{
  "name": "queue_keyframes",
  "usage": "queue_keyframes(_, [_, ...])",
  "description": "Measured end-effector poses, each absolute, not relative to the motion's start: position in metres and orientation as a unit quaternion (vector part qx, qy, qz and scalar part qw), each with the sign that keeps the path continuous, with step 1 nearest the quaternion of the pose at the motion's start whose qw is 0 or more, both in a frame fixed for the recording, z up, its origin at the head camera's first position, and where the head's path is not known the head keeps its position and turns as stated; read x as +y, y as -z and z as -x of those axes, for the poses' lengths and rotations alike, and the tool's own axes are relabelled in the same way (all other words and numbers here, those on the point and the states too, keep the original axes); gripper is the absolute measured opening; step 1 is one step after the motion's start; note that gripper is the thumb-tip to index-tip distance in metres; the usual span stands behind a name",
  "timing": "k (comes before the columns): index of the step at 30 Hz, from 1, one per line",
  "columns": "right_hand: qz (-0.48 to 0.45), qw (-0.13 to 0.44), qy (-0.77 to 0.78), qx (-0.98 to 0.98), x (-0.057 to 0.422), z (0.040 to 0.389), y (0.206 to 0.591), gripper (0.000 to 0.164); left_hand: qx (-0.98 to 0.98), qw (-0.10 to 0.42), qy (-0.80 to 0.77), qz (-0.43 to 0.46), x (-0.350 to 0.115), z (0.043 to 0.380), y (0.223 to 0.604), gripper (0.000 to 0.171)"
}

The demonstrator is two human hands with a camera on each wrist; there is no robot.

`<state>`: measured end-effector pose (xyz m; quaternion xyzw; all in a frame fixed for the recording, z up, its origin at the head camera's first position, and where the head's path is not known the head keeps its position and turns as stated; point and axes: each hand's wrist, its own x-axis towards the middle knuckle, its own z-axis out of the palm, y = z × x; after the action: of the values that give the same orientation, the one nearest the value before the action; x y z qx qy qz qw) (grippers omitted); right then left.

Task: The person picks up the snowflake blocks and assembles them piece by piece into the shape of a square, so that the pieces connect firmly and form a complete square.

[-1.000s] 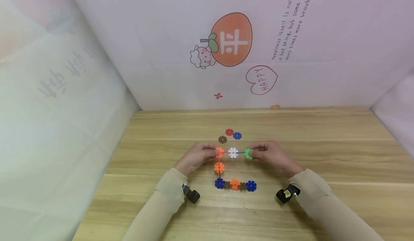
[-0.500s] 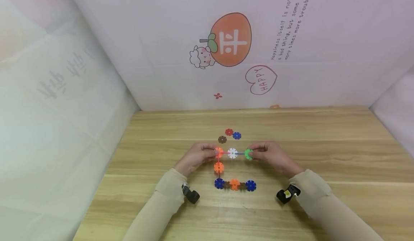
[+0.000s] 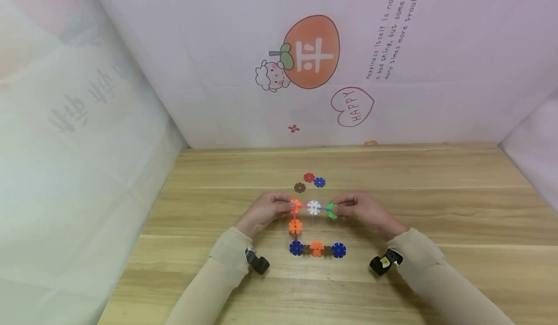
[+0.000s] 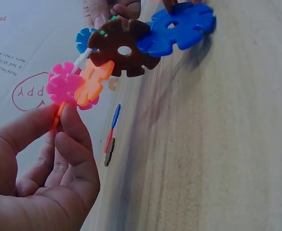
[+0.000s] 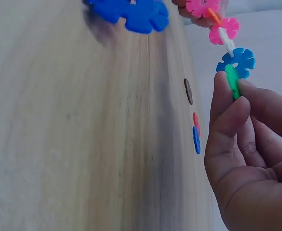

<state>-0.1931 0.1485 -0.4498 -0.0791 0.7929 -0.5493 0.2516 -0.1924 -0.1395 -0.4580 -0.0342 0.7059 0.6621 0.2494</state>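
Observation:
Notched plastic snowflake discs are joined into a chain with three sides, seen in the head view. At its upper left corner my left hand (image 3: 269, 211) pinches an orange disc (image 4: 58, 118) between thumb and fingers. A pink disc (image 4: 59, 90) joins it to a white disc (image 3: 314, 208). My right hand (image 3: 365, 212) pinches a green disc (image 5: 232, 81) at the top row's right end, beside a light blue disc (image 5: 242, 60). Down the left side sits another orange disc (image 3: 295, 226). Along the bottom, brown discs link a dark blue disc (image 3: 296, 248), an orange disc (image 3: 317, 249) and another dark blue disc (image 3: 338, 250).
Beyond the chain lie a loose brown disc (image 3: 299, 188), a red disc (image 3: 309, 177) and a blue disc (image 3: 319, 182) on the wooden table (image 3: 209, 179). Printed cloth (image 3: 218, 73) hangs behind the table and along its sides.
The right hand has shifted slightly left and the green disc has turned and dipped a little with it. My left hand stays in place.

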Motion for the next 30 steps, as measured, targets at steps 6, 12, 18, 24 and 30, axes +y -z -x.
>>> queue_keyframes(6, [0.069, 0.252, 0.556, 0.789, 0.146, 0.193, 0.449, 0.031, 0.704, 0.249, -0.665, 0.036, -0.141, 0.193, 0.459, 0.026])
queue_keyframes(12, [0.072, 0.253, 0.563, 0.784, 0.147, 0.196, 0.452, 0.046, 0.699, 0.258, -0.666, 0.038, -0.144, 0.192, 0.461, 0.027])
queue_keyframes(18, [0.068, 0.245, 0.565, 0.785, 0.151, 0.201, 0.458, 0.057, 0.700, 0.260, -0.664, 0.045, -0.147, 0.190, 0.460, 0.029])
queue_keyframes(24, [0.060, 0.219, 0.521, 0.823, 0.153, 0.209, 0.462, 0.058, 0.700, 0.259, -0.663, 0.048, -0.150, 0.190, 0.459, 0.028])
queue_keyframes(30, [0.097, 0.159, 0.460, 0.868, 0.148, 0.221, 0.460, 0.052, 0.694, 0.262, -0.668, 0.054, -0.152, 0.190, 0.460, 0.027])
